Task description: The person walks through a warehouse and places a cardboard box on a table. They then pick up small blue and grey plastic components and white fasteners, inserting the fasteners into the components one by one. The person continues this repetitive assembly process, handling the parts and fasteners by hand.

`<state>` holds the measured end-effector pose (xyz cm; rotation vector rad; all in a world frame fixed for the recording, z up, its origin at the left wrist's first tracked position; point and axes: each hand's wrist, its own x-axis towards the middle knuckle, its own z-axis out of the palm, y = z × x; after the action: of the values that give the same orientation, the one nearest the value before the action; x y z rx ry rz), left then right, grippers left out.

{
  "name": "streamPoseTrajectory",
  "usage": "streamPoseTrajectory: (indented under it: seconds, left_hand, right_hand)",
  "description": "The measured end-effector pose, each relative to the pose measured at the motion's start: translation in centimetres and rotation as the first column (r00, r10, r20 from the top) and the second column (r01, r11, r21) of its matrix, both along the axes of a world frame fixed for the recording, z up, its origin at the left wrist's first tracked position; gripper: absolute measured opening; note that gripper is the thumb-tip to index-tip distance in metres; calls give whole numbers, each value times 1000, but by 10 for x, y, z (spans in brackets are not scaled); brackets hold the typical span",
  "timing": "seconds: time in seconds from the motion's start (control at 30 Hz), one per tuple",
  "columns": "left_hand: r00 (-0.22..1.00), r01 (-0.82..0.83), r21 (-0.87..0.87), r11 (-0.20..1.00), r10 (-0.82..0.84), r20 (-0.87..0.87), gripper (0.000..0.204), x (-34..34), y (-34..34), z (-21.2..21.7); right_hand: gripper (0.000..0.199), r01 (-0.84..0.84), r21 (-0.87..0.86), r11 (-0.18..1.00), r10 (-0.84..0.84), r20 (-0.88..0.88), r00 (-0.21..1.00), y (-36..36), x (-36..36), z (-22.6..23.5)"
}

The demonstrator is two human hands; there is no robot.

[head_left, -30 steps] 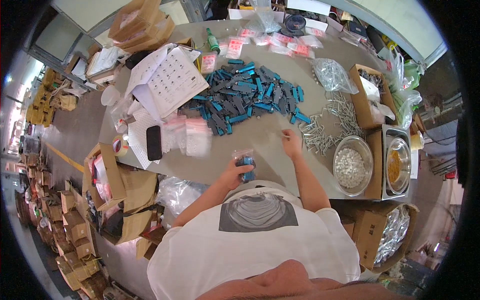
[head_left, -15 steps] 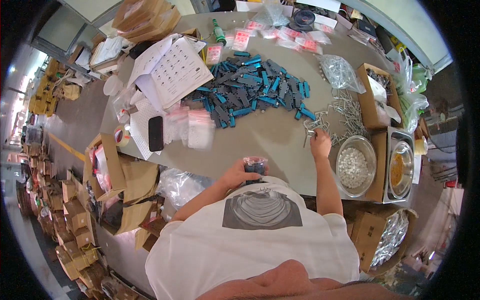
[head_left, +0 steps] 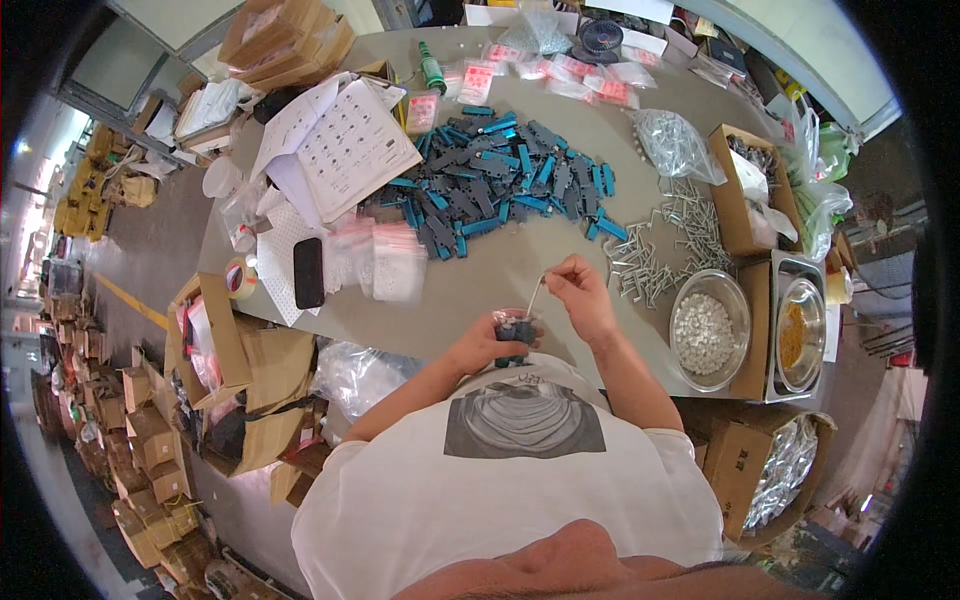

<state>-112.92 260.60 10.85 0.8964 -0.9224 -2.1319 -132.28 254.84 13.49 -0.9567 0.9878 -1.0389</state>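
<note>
Close to my body, my left hand (head_left: pixel 480 347) is closed around a small clear plastic bag (head_left: pixel 515 325) with dark pieces inside. Its mouth faces up and away from me. My right hand (head_left: pixel 582 298) pinches a thin silvery metal rod (head_left: pixel 535 294) between thumb and fingers, its lower end over the mouth of the bag. To the right of that hand lies a loose heap of similar metal rods (head_left: pixel 640 268), some apparently bent at one end. A large pile of black and blue plastic parts (head_left: pixel 500 180) spreads across the middle of the table.
On the right stand a metal bowl of small white pieces (head_left: pixel 708 330), a metal tray holding a bowl of orange-yellow pieces (head_left: pixel 795 335), and a cardboard box (head_left: pixel 740 225). Printed sheets (head_left: pixel 350 150), a phone (head_left: pixel 309 272) and empty zip bags (head_left: pixel 398 262) lie at left.
My right hand has moved left from the metal rod heap to the bag, bringing one rod with it. My left hand stays on the bag in nearly the same place.
</note>
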Motion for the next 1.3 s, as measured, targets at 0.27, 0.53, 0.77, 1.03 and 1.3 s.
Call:
streamPoseTrajectory:
  seconds: [0.27, 0.53, 0.77, 1.03, 1.3]
  left_hand:
    - [999, 13, 22, 1000, -12, -40, 48, -1, -1, -2]
    - [1000, 20, 22, 1000, -20, -6, 47, -2, -3, 2]
    - [991, 37, -183, 982, -12, 134, 51, -3, -6, -25]
    - [986, 75, -224, 972, -39, 160, 49, -10, -7, 15]
    - [979, 111, -393, 913, -34, 200, 46, -12, -5, -6]
  right_hand:
    - [8, -269, 52, 962, 272, -304, 913, 8, 1, 8]
    - [14, -501, -407, 764, 83, -708, 701, 24, -2, 27]
    - [14, -542, -431, 721, 33, -760, 649, 35, 0, 46]
    - [12, -448, -457, 768, 112, -594, 797, 46, -4, 37]
    - [13, -447, -354, 822, 126, -652, 748, 51, -16, 47]
